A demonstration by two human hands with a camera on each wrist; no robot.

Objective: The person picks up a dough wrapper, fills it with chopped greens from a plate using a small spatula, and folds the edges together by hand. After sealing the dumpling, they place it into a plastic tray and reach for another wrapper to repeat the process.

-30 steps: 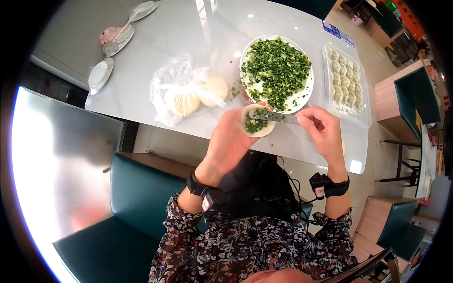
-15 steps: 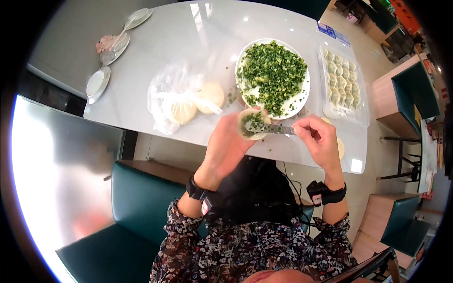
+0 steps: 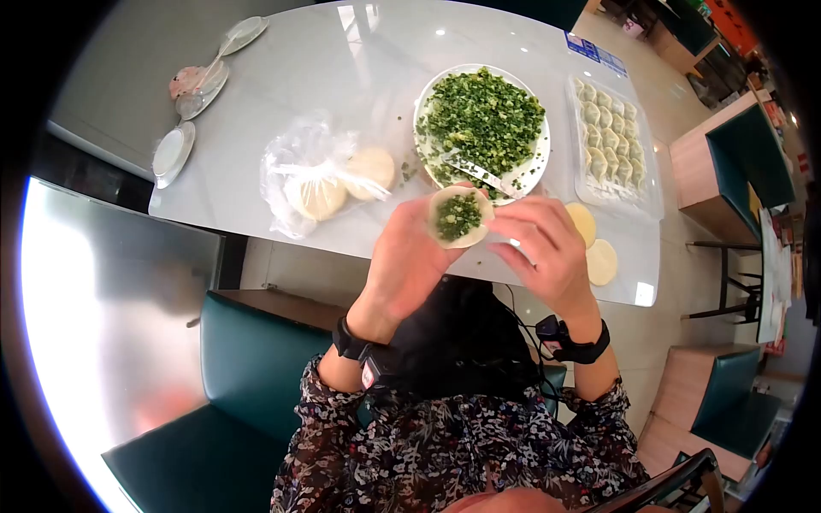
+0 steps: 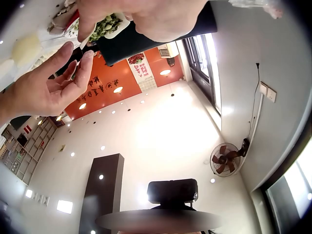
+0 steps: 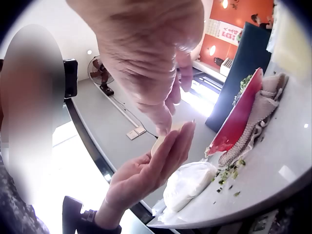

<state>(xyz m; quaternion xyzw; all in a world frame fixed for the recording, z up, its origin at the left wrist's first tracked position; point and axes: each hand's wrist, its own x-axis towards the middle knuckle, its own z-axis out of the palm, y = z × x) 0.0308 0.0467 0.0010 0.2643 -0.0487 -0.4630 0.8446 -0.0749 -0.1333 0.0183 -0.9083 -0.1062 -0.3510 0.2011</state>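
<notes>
In the head view my left hand [image 3: 400,256] holds a round dumpling wrapper [image 3: 480,234], cupped in its fingers. A mound of chopped green filling [image 3: 458,215] lies in the middle of the wrapper. My right hand [image 3: 546,246] is close beside it, thumb and fingers apart and fingertips right at the wrapper's edge. The right wrist view shows those fingertips over the wrapper [image 5: 157,145] from the side. Just beyond both hands, a flat metal spatula [image 3: 481,174] lies on the white plate [image 3: 542,162] heaped with chopped greens [image 3: 483,120].
Two loose wrappers [image 3: 602,262] lie on the table right of my right hand. A clear tray [image 3: 620,198] of folded dumplings stands at the right. Left of the plate is a plastic bag [image 3: 286,184] with pale rounds. Small dishes [image 3: 174,154] line the left edge.
The right hand has let go of the spatula, now on the plate, and moved left to the wrapper's edge. The left hand still holds the filled wrapper.
</notes>
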